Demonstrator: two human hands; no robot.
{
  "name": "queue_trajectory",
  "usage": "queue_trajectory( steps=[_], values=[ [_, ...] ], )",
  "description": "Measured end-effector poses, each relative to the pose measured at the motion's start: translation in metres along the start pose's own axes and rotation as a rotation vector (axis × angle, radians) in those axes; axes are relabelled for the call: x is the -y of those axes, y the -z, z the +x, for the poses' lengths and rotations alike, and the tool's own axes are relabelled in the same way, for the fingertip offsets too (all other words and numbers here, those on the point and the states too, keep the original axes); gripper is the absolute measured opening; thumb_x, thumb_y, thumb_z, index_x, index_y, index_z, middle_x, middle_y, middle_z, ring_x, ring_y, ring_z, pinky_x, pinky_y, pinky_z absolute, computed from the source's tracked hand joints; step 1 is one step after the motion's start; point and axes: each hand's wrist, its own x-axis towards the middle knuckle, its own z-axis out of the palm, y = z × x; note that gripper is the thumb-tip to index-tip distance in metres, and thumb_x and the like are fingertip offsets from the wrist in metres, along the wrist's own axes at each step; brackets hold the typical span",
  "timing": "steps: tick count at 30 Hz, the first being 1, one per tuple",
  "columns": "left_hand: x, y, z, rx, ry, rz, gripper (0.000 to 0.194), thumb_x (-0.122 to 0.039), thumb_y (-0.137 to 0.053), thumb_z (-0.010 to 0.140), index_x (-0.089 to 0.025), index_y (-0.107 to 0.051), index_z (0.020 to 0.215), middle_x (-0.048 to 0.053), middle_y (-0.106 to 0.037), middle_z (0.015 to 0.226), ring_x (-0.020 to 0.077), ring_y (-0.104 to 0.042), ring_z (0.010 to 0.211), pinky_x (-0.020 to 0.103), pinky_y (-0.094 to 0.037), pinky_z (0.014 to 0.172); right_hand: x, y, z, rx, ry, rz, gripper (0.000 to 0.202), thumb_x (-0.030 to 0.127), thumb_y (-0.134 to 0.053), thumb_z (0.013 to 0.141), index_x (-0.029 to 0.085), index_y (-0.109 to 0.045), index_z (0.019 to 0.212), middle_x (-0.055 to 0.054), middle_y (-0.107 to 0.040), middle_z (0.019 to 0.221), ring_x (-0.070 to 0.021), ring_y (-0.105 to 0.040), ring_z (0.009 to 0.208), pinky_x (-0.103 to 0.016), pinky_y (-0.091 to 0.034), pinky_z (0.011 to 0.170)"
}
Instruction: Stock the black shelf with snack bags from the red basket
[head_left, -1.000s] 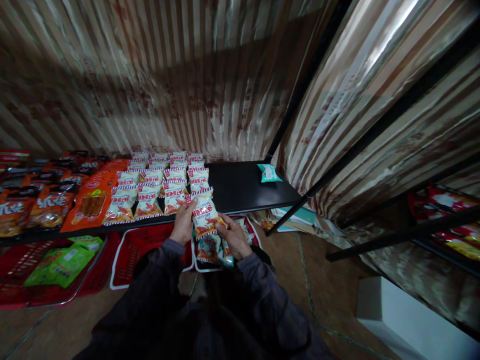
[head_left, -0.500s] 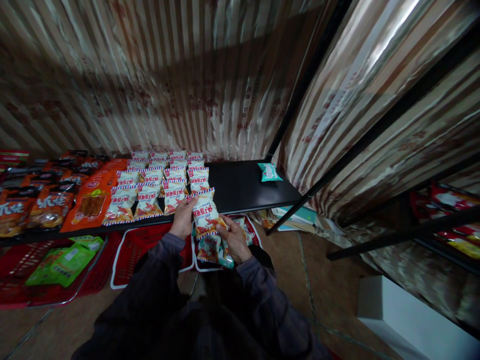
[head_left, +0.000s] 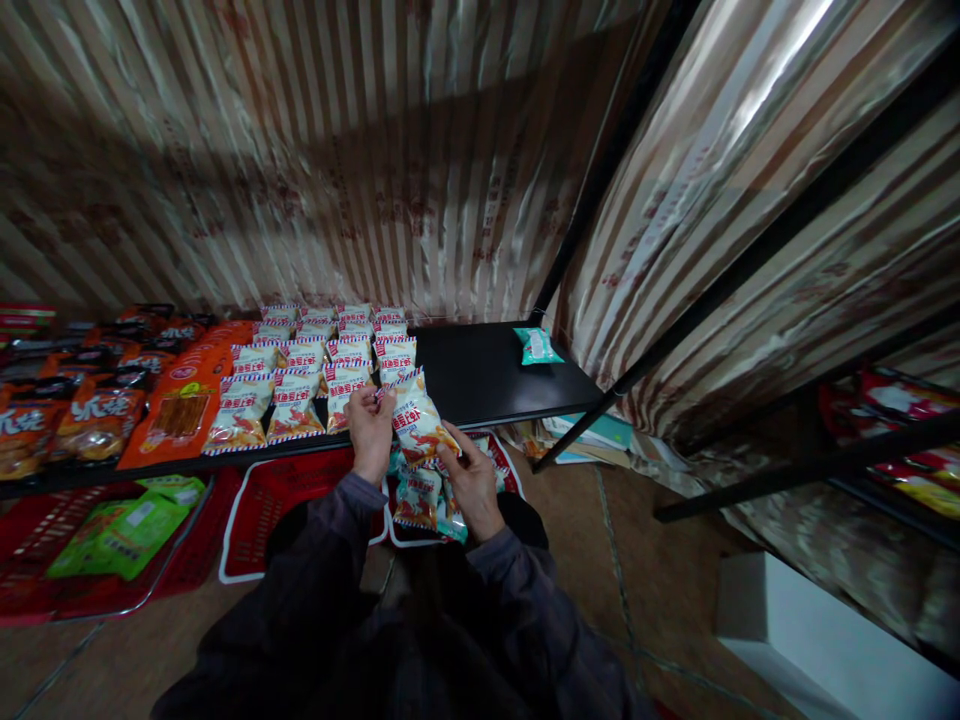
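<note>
Left hand (head_left: 370, 428): one, bare, back turned up, fingers bent, thumb pointing forward. Right hand (head_left: 474, 484): one, bare, slightly nearer the body, fingers and thumb partly bent, reaching forward and inward. Forearms: two, in dark long sleeves, extended forward and converging. Wrists: two, bare just past the cuffs. Hands: apart, near each other.

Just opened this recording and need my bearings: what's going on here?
The left hand and right hand hold a white-and-orange snack packet at the front edge of a black shelf. Rows of similar packets lie to its left. One teal packet lies near the shelf's right end.
</note>
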Motion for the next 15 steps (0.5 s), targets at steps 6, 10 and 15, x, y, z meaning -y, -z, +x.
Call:
queue_trajectory(
  steps=[6,10,15],
  values=[
    [-0.016,-0.001,-0.016,0.238,0.147,-0.121,0.030,-0.045,-0.063,0.071,-0.018,-0.061,0.082,0.002,-0.061,0.083,0.0123,-0.056,0.071,0.023,-0.046,0.060,0.004,0.005,-0.002,-0.048,0.421,-0.400,0.034,0.021,-0.053,0.083,0.024,-0.064,0.114,-0.008,-0.064,0.113,-0.0210,-0.057,0.104,-0.039,-0.045,0.094],
    [-0.025,0.001,-0.027,0.386,0.187,-0.238,0.034,-0.049,-0.062,0.073,-0.019,-0.062,0.090,0.003,-0.063,0.093,0.0137,-0.059,0.081,0.025,-0.047,0.072,0.006,0.007,-0.007,-0.029,0.633,-0.659,0.045,0.011,-0.050,0.081,0.026,-0.058,0.123,-0.010,-0.057,0.117,-0.0238,-0.052,0.106,-0.042,-0.047,0.089],
    [-0.022,-0.001,-0.032,0.457,0.163,-0.283,0.033,-0.046,-0.064,0.075,-0.019,-0.059,0.092,0.000,-0.062,0.085,0.0118,-0.058,0.076,0.024,-0.045,0.072,0.008,0.002,-0.016,0.009,0.739,-0.809,0.060,0.004,-0.047,0.077,0.027,-0.047,0.132,-0.011,-0.052,0.118,-0.0260,-0.047,0.107,-0.044,-0.047,0.087]
  ],
)
